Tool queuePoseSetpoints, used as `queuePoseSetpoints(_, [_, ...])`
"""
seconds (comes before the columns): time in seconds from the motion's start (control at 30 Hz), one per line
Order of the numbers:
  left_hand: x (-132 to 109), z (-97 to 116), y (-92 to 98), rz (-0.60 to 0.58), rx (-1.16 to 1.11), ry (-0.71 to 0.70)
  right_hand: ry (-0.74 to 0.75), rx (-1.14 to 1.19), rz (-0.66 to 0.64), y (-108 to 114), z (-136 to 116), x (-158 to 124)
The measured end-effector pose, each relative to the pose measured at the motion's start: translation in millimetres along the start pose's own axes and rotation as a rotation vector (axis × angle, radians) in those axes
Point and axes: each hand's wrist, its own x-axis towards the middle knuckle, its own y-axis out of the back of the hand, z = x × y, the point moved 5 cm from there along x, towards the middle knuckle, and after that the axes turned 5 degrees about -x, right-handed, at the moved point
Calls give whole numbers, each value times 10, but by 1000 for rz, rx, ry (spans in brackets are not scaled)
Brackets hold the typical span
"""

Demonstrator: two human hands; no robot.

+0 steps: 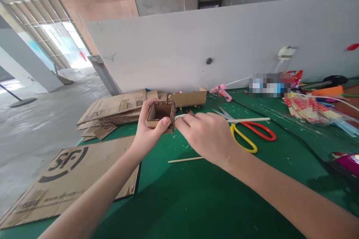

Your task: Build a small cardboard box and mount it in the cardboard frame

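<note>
A small open-topped cardboard box [162, 112] is held in my left hand [150, 127], with the thumb over its near edge and the fingers round its left side. My right hand [206, 134] is closed around a pale wooden stick [248, 120], whose end sticks out to the right over the scissors. The fingertips of that hand are close to the box's right side; whether they touch it is hard to tell. Below my right hand, another wooden stick [185, 160] lies on the green table [168, 201], partly hidden.
Scissors with red and yellow handles [244, 138] lie just right of my right hand. A pink glue gun [222, 91] is behind. Cardboard pieces [112, 108] are stacked at left, with a large sheet [84, 175] nearer. Packaged sticks [304, 109] lie at right.
</note>
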Motion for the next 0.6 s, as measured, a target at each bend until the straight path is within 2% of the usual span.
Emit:
queuePoseSetpoints(0.1, [31,51,3,-53,35,-46,-6,44,-44,-100,104,26])
queuePoseSetpoints(0.2, [32,-40,-75,-243,-71,121,-118,189,-166,-286,286,40])
queuePoseSetpoints(0.27, [36,-101,-92,-296,-99,196,-193,385,-271,-433,416,23])
queuePoseSetpoints(0.37, [107,-96,2,-199,114,117,-226,761,-453,-634,547,-42])
queuePoseSetpoints(0.43, [154,-38,73,-142,323,24,-241,878,-534,-722,605,-93])
queuePoseSetpoints(0.5, [176,27,109,-132,493,-58,-278,849,-530,-777,647,-126])
queuePoseSetpoints(0.6, [151,82,110,-144,659,-139,-294,777,-446,-843,600,-140])
